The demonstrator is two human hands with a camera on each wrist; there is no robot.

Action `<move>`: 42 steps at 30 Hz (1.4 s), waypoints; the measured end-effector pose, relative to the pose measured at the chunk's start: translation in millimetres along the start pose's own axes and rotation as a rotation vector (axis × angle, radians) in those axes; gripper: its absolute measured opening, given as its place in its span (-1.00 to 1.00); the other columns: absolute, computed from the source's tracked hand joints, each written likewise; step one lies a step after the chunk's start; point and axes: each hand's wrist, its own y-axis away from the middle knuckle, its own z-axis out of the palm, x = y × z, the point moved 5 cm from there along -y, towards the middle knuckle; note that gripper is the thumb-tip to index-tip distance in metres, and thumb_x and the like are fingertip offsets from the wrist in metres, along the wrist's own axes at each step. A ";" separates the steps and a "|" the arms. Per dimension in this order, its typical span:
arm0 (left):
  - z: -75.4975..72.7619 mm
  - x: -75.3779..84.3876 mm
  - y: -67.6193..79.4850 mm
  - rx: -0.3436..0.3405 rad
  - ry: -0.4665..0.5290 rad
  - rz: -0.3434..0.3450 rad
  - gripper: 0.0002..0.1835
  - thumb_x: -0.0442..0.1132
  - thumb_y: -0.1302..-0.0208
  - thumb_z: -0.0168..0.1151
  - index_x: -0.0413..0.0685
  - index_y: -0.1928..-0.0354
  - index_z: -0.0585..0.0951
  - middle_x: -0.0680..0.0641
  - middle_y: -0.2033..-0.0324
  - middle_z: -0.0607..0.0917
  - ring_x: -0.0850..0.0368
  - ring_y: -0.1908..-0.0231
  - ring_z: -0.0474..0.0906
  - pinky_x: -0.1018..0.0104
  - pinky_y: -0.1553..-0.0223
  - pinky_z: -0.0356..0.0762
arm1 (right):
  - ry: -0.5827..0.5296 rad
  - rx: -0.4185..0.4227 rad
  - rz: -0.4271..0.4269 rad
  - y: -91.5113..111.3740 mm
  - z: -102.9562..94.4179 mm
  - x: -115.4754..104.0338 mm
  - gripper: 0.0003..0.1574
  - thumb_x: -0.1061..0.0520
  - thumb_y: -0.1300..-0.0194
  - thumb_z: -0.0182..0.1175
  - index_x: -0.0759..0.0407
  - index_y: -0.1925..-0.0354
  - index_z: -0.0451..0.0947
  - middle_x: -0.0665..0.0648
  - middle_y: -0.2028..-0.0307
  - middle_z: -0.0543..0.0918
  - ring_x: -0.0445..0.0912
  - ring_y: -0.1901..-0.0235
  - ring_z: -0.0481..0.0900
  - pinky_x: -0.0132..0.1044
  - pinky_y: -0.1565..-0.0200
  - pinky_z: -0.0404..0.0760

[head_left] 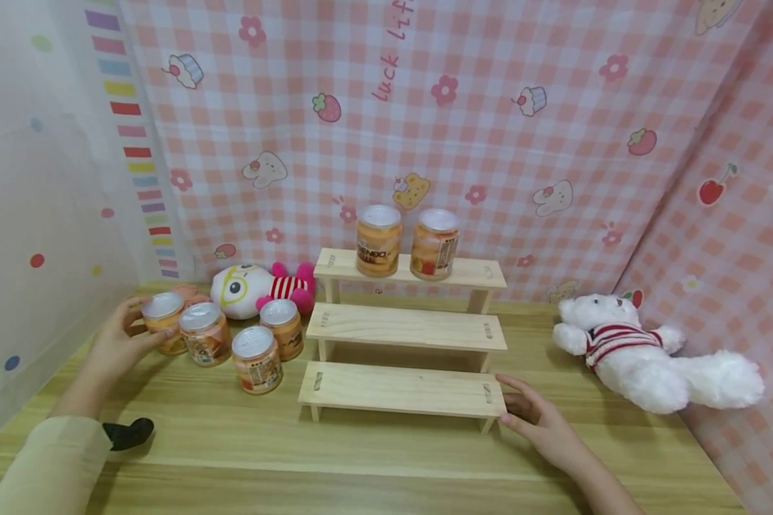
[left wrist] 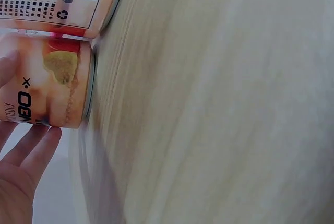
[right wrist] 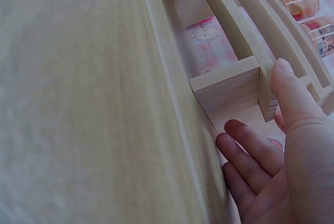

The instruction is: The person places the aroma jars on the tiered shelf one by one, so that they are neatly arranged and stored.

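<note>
My left hand [head_left: 119, 336] grips the leftmost orange-labelled can [head_left: 163, 304], which stands upright on the table. In the left wrist view its thumb and fingers lie on opposite sides of that can [left wrist: 49, 85]. Beside it, to the right, are three more such cans, among them a near one [head_left: 258, 365]. My right hand [head_left: 541, 425] holds the right end of the lowest board of a three-step wooden stand [head_left: 399, 390]. The right wrist view has the thumb against the board's edge [right wrist: 266, 91], the index finger mostly hidden and the other fingers loosely bent below.
On the top step stand two cans, a left one [head_left: 378, 243] and a right one [head_left: 434, 247]. A pink-and-white plush toy [head_left: 245, 290] lies behind the left cans. At the right lies a white teddy bear [head_left: 638, 350]. Checked cloth [head_left: 489, 143] hangs behind.
</note>
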 end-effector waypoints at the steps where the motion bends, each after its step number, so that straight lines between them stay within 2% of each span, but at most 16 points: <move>1: -0.5 0.2 0.4 0.005 -0.003 -0.006 -0.23 -0.18 -0.26 0.31 -0.30 -0.33 0.10 -0.58 -0.22 0.23 -0.29 -0.01 0.37 0.60 0.30 0.49 | 0.000 0.002 0.000 0.2 -0.1 0.0 -0.29 0.35 -0.32 0.14 0.40 -0.36 0.14 0.51 -0.02 0.51 -0.18 0.01 0.55 -0.41 0.02 0.52; 4: -1.7 0.7 1.7 0.020 -0.014 -0.021 -0.24 -0.16 -0.25 0.32 -0.27 -0.32 0.13 -0.55 -0.21 0.25 -0.16 0.03 0.39 0.59 0.31 0.50 | 0.001 0.005 -0.001 1.0 0.0 0.3 -0.30 0.35 -0.32 0.14 0.40 -0.36 0.14 0.50 -0.02 0.52 -0.17 0.01 0.55 -0.40 0.03 0.52; 9: -4.1 -0.2 5.2 0.051 -0.021 -0.024 -0.28 -0.18 -0.23 0.33 -0.20 -0.32 0.19 -0.50 -0.20 0.27 -0.09 0.04 0.38 0.61 0.32 0.48 | 0.000 0.009 -0.006 1.6 0.6 0.5 -0.30 0.36 -0.32 0.14 0.41 -0.35 0.14 0.51 -0.02 0.52 -0.18 0.01 0.55 -0.40 0.03 0.52; 14: -8.9 -0.6 10.6 0.109 -0.012 0.001 -0.37 -0.29 -0.21 0.34 -0.03 -0.28 0.29 -0.34 -0.11 0.35 0.35 0.17 0.35 0.60 0.34 0.50 | -0.007 0.008 -0.005 1.2 1.0 0.3 -0.30 0.36 -0.32 0.13 0.44 -0.35 0.13 0.52 -0.02 0.51 -0.19 0.01 0.55 -0.40 0.03 0.52; 16: -10.9 1.7 12.7 0.127 -0.009 0.013 -0.37 -0.30 -0.20 0.35 0.00 -0.28 0.30 -0.23 -0.07 0.37 0.45 0.20 0.32 0.60 0.35 0.50 | -0.010 0.008 -0.002 1.2 1.0 0.3 -0.30 0.36 -0.32 0.13 0.44 -0.35 0.13 0.52 -0.03 0.51 -0.19 0.01 0.55 -0.40 0.03 0.52; 19: -14.7 5.9 15.7 0.154 -0.010 0.020 -0.37 -0.29 -0.19 0.36 0.06 -0.26 0.32 -0.02 -0.02 0.41 0.48 0.19 0.32 0.61 0.36 0.49 | -0.012 0.008 -0.002 0.9 1.2 0.0 -0.30 0.36 -0.32 0.13 0.44 -0.35 0.13 0.52 -0.02 0.51 -0.18 0.01 0.55 -0.41 0.02 0.52; 23: -20.0 11.3 18.8 0.180 -0.016 0.006 -0.38 -0.24 -0.19 0.37 0.14 -0.26 0.32 0.04 -0.02 0.41 0.49 0.19 0.31 0.61 0.39 0.49 | -0.008 0.011 -0.006 0.5 1.6 -0.6 -0.30 0.37 -0.31 0.14 0.44 -0.34 0.14 0.52 -0.01 0.52 -0.18 0.02 0.55 -0.41 0.02 0.52; 31: -29.5 24.5 23.6 0.246 -0.054 -0.029 -0.28 -0.20 -0.19 0.37 0.06 -0.36 0.29 -0.08 -0.04 0.42 0.51 0.22 0.30 0.64 0.41 0.46 | -0.008 0.011 -0.005 -0.6 1.3 -1.0 -0.30 0.37 -0.32 0.14 0.43 -0.35 0.14 0.50 -0.01 0.52 -0.17 0.02 0.56 -0.40 0.02 0.52; 38: -37.6 39.4 27.6 0.292 -0.021 -0.032 -0.29 -0.23 -0.18 0.37 0.14 -0.36 0.31 0.06 -0.04 0.41 0.49 0.23 0.34 0.67 0.41 0.45 | 0.002 0.019 -0.020 -0.4 0.8 -3.2 -0.31 0.36 -0.31 0.15 0.42 -0.34 0.16 0.50 0.00 0.53 -0.17 0.03 0.56 -0.40 0.03 0.52; 42: -40.6 49.0 29.5 0.307 -0.020 -0.031 -0.28 -0.23 -0.18 0.37 0.14 -0.37 0.30 0.06 -0.04 0.41 0.48 0.23 0.35 0.68 0.39 0.45 | -0.001 0.023 -0.034 -0.2 0.6 -5.5 -0.32 0.38 -0.30 0.14 0.43 -0.33 0.16 0.48 0.02 0.55 -0.15 0.03 0.57 -0.40 0.04 0.53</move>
